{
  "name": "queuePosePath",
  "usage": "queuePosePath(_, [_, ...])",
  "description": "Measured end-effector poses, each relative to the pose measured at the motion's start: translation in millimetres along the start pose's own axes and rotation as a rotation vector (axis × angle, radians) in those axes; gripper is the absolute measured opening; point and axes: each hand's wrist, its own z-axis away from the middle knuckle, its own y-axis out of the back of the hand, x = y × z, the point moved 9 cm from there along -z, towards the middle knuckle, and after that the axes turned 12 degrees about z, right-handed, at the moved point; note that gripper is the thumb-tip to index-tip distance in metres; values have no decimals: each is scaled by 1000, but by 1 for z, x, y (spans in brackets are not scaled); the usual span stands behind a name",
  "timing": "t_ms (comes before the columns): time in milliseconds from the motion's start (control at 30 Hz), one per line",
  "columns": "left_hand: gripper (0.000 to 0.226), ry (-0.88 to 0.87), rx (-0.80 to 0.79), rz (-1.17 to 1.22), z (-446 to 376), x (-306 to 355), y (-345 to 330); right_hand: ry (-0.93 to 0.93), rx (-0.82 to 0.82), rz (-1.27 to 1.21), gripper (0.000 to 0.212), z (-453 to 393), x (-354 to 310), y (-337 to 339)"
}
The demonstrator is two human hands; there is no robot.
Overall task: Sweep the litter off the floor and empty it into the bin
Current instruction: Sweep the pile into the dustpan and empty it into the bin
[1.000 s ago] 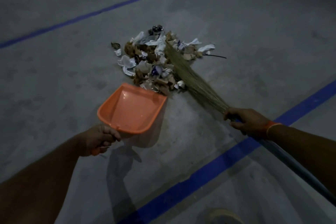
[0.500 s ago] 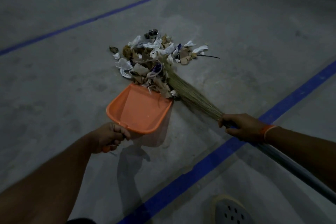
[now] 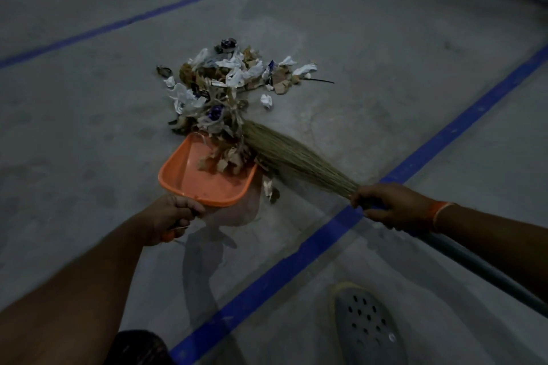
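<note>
Gripping the broom (image 3: 296,157) right-handed (image 3: 394,206) and the dustpan (image 3: 189,175) handle left-handed (image 3: 170,218), I'm now dragging litter (image 3: 231,92) over the pan's lip. Scraps are landing inside, most still lying on the floor beyond.

One orange dustpan (image 3: 207,178) sits at centre, one grass broom (image 3: 293,157) at three o'clock of it, and one litter heap (image 3: 231,80) at twelve o'clock, its scraps too many to count. Two hands show: left (image 3: 170,216), right (image 3: 391,204). One grey shoe (image 3: 367,326) at five o'clock. Two blue floor lines (image 3: 296,258).
</note>
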Motion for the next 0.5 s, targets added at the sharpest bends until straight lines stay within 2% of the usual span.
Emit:
queuePosePath(333, [30,-9,-8,-1,18,1,-8,-14,58,-100,25,17,-15,11])
queuePosePath(500, [31,4,-4,-14,32,-2,2,-34,95,-73,27,21,-9,28])
